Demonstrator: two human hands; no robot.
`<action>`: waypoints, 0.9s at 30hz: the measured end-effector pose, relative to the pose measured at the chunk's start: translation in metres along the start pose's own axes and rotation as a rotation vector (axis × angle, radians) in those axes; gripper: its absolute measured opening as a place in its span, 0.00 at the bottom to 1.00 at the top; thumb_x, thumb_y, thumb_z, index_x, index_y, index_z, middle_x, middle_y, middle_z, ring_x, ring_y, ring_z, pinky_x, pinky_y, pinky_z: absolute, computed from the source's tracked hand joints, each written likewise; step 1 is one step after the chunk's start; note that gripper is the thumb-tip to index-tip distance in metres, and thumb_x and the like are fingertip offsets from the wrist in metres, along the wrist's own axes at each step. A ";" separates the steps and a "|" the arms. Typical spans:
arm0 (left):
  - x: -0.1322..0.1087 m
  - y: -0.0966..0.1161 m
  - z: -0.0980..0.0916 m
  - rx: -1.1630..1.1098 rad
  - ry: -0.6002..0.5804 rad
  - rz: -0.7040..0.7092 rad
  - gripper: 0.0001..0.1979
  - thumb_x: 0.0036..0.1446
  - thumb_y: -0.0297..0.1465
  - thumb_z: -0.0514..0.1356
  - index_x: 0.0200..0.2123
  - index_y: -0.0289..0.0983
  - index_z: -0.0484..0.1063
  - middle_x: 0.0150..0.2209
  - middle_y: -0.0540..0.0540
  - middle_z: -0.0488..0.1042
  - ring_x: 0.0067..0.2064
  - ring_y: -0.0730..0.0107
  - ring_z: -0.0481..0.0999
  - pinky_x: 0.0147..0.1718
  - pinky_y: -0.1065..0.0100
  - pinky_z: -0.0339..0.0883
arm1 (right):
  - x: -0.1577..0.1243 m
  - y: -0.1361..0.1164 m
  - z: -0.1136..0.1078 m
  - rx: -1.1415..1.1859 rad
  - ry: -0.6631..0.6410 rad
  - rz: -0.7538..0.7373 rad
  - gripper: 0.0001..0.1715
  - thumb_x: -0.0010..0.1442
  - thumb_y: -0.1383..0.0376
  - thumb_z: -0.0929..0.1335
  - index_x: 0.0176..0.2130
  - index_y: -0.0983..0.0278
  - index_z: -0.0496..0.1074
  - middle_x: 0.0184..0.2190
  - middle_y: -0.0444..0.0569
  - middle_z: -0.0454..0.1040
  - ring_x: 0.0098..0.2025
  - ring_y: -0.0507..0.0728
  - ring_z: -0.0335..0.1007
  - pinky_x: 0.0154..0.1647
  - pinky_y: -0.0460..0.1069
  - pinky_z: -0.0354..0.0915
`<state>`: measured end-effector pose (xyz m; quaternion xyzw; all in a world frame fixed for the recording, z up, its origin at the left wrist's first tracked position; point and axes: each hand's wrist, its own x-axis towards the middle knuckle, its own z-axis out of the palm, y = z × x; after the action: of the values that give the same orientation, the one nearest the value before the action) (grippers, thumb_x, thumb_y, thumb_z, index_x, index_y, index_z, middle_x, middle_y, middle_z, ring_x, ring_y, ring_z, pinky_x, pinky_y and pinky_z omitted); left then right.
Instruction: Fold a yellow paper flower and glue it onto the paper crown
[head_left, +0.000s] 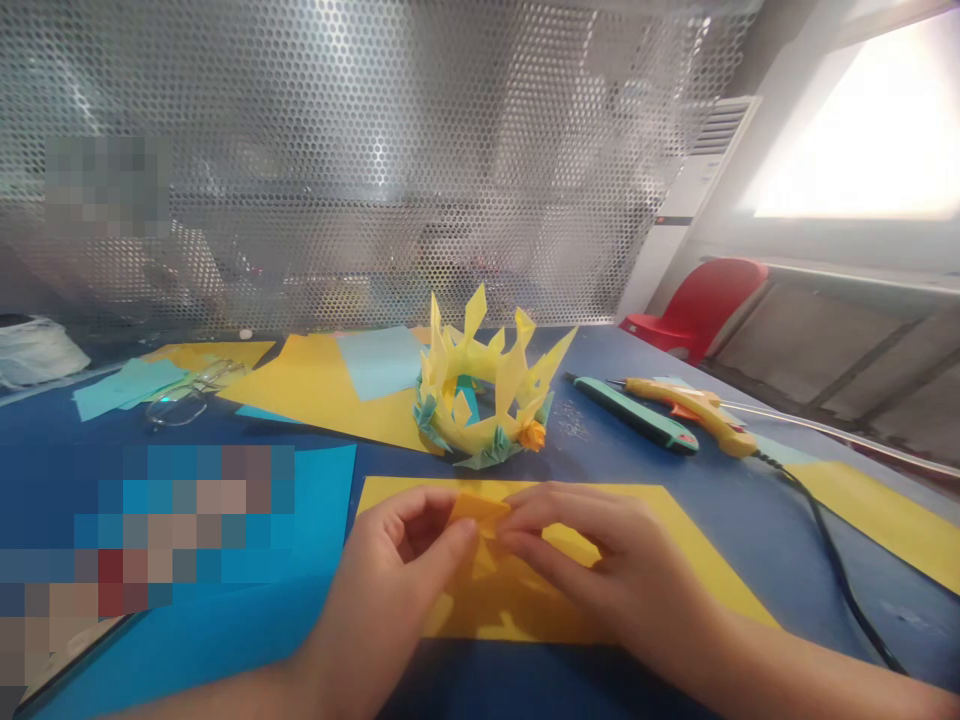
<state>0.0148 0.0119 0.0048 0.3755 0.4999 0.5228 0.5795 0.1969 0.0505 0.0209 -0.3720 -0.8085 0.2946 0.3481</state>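
Paper [480, 512], orange-yellow and folded small, is held between the person's two hands above a larger yellow sheet [525, 615] on the blue bench [739, 505]. The left hand [397, 560] has its grip clamped on the paper's left side, thumb in front. The right hand [600, 550] has thumb and forefinger together, pinching the right edge.

Just beyond the sheet stands a yellow paper crown [480, 438], pointed all round, with teal folded pieces about its base and an orange paper flower [532, 435] at its front right. To the right of the crown lie a teal utility knife [637, 415] and, beside it, a yellow glue gun [694, 402] with a black cord [832, 545]. Eyeglasses [178, 408] rest far left; a blue sheet [259, 610] lies nearer, partly masked by pixelation.
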 end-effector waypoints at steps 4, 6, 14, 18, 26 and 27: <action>-0.001 0.004 0.003 -0.029 -0.055 -0.041 0.12 0.47 0.36 0.74 0.36 0.39 0.83 0.35 0.48 0.85 0.39 0.65 0.83 0.39 0.72 0.76 | 0.002 -0.001 0.003 0.044 0.050 0.167 0.12 0.59 0.58 0.70 0.27 0.60 0.77 0.24 0.46 0.81 0.26 0.55 0.77 0.28 0.45 0.72; -0.002 0.006 0.004 -0.034 -0.065 -0.056 0.14 0.44 0.36 0.75 0.35 0.39 0.83 0.34 0.48 0.86 0.40 0.63 0.84 0.40 0.71 0.76 | 0.002 -0.003 0.003 0.073 0.051 0.190 0.12 0.58 0.57 0.70 0.27 0.61 0.77 0.23 0.46 0.80 0.26 0.55 0.76 0.27 0.45 0.71; 0.001 0.003 0.003 -0.038 -0.034 -0.017 0.05 0.47 0.32 0.73 0.27 0.38 0.81 0.29 0.50 0.84 0.34 0.68 0.82 0.34 0.74 0.74 | -0.004 -0.005 0.006 0.222 0.064 0.205 0.08 0.58 0.59 0.71 0.35 0.60 0.71 0.22 0.43 0.78 0.25 0.54 0.77 0.28 0.46 0.71; 0.001 0.002 0.003 -0.019 -0.018 -0.007 0.04 0.46 0.29 0.72 0.27 0.38 0.81 0.28 0.50 0.84 0.34 0.68 0.82 0.33 0.73 0.75 | -0.005 -0.005 0.008 0.245 0.036 0.211 0.11 0.55 0.61 0.71 0.39 0.58 0.68 0.24 0.42 0.79 0.28 0.54 0.79 0.32 0.47 0.73; 0.002 0.002 0.002 0.023 0.016 -0.015 0.05 0.44 0.31 0.72 0.25 0.38 0.79 0.27 0.51 0.83 0.32 0.69 0.80 0.31 0.73 0.74 | -0.001 -0.006 0.008 0.341 -0.050 0.295 0.10 0.55 0.62 0.71 0.38 0.58 0.67 0.25 0.40 0.79 0.31 0.53 0.79 0.35 0.46 0.72; 0.001 0.003 0.002 0.029 0.021 -0.013 0.05 0.44 0.31 0.72 0.25 0.38 0.79 0.27 0.51 0.82 0.31 0.70 0.80 0.31 0.73 0.74 | -0.001 -0.006 0.008 0.360 -0.058 0.312 0.11 0.55 0.62 0.71 0.38 0.58 0.67 0.25 0.40 0.79 0.31 0.53 0.79 0.35 0.46 0.72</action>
<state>0.0164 0.0137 0.0075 0.3748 0.5159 0.5157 0.5722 0.1892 0.0450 0.0202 -0.4157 -0.6852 0.4948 0.3359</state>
